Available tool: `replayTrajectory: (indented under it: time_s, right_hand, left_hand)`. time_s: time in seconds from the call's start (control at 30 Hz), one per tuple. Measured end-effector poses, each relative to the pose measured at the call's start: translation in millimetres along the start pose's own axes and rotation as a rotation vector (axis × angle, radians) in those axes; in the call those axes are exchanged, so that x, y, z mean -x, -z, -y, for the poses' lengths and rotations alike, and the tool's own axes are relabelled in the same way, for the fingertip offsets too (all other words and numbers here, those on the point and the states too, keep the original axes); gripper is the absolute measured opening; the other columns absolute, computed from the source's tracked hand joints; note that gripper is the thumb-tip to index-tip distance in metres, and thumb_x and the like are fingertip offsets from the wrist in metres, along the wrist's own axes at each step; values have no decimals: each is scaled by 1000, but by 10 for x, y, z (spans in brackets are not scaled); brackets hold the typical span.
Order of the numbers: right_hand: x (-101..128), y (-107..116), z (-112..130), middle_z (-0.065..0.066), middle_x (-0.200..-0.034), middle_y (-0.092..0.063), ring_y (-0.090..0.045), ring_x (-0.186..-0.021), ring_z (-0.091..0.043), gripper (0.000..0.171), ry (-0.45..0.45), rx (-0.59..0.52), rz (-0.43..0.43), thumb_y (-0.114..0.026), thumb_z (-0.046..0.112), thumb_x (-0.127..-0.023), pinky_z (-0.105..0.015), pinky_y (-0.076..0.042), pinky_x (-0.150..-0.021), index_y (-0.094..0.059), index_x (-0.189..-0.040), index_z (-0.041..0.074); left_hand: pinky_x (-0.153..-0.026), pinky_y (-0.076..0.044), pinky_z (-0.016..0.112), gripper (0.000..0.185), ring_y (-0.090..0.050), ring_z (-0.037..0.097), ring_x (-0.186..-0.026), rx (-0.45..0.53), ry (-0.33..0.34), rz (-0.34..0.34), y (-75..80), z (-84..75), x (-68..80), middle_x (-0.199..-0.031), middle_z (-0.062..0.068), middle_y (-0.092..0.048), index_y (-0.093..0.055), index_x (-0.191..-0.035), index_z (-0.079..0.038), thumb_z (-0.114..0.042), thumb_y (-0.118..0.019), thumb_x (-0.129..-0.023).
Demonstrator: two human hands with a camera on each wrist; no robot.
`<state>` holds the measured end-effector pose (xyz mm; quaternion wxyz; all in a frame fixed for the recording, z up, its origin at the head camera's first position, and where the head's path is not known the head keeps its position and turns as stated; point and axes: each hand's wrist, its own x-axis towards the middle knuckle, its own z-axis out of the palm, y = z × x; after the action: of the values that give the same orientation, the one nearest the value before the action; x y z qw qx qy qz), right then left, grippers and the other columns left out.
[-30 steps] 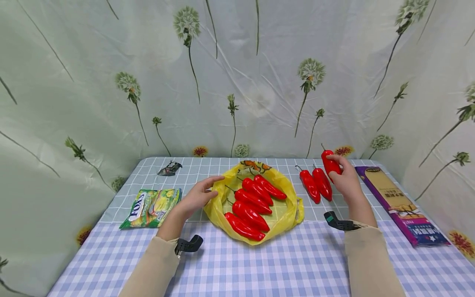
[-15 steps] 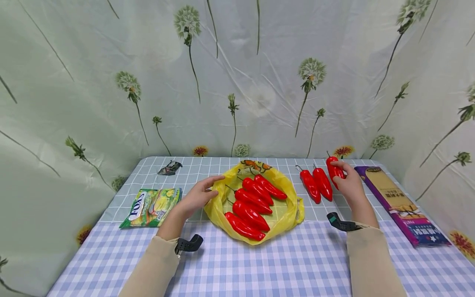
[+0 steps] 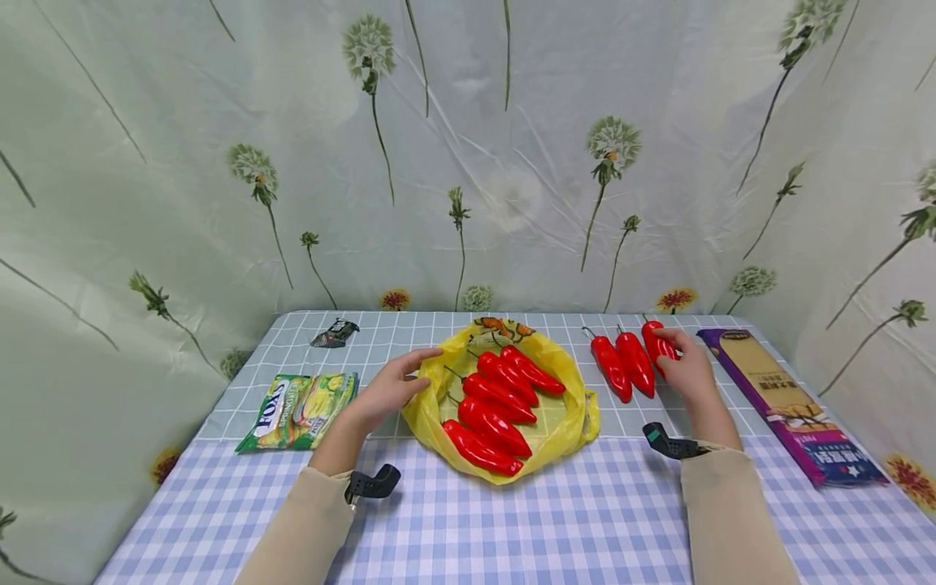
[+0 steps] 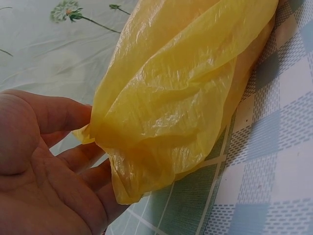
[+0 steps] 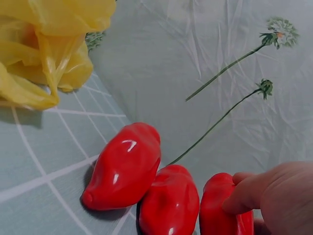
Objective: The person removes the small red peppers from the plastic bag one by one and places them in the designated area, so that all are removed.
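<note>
A yellow plastic bag point(image 3: 574, 422) stands wide open at mid-table, with several red chili peppers point(image 3: 497, 394) lying side by side in it. My left hand point(image 3: 391, 386) holds the bag's left rim; in the left wrist view the thumb point(image 4: 68, 112) is in front of the plastic point(image 4: 156, 107) and the other fingers are behind it. To the right of the bag two red peppers point(image 3: 611, 367) lie on the table, stems pointing away. Beside them my right hand point(image 3: 691, 370) grips a third red pepper point(image 3: 656, 341), low at the table, its lower part hidden by the fingers.
Left of the bag lies a green FOX'S candy packet point(image 3: 303, 410), with a small black wrapper point(image 3: 335, 332) behind it. A long purple pasta packet point(image 3: 786, 402) lies along the right side. A flowered curtain point(image 3: 512, 162) hangs behind the checked tablecloth point(image 3: 541, 528).
The pepper in my right hand has gone slightly right and then down to the table beside the other two. My left hand and the bag have stayed put.
</note>
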<state>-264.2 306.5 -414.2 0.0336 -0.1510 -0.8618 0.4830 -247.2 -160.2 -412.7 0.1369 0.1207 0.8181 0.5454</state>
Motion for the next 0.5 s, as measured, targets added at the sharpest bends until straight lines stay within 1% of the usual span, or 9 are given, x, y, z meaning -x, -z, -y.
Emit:
replayTrajectory:
  time_s: [0.1, 0.2, 0.33, 0.5]
  right_hand:
    - [-5, -15, -25, -27, -162, -23, -26, -145, -51, 64, -15, 2, 2, -47, 3, -95, -60, -42, -110, -31, -157, 14]
    - [-6, -19, -40, -28, -161, -24, -27, -144, -51, 64, -18, 4, 2, -47, 3, -95, -59, -41, -111, -32, -156, 13]
    - [-6, -25, -62, -30, -159, -26, -28, -142, -51, 63, -20, 22, 6, -46, 2, -95, -60, -40, -112, -32, -156, 10]
    - [-12, -45, -80, -31, -158, -27, -28, -143, -51, 63, -34, 34, 8, -47, 2, -95, -60, -39, -112, -32, -156, 10]
  left_hand:
    - [-111, -44, 51, 50, -41, 42, -143, 0, -10, 5, 1, 9, 0, -162, 11, -35, -48, -149, -20, -6, -50, -101]
    - [-111, -44, 51, 49, -40, 42, -144, 1, -16, 8, 2, 17, -1, -162, 11, -35, -48, -149, -20, -6, -50, -101]
    - [-111, -44, 51, 49, -39, 42, -144, 0, -10, 10, 2, 26, -3, -162, 11, -35, -48, -148, -21, -7, -51, -101]
    - [-111, -43, 52, 49, -39, 42, -144, 3, -8, 9, -3, 17, 2, -162, 11, -35, -48, -148, -21, -7, -51, -101]
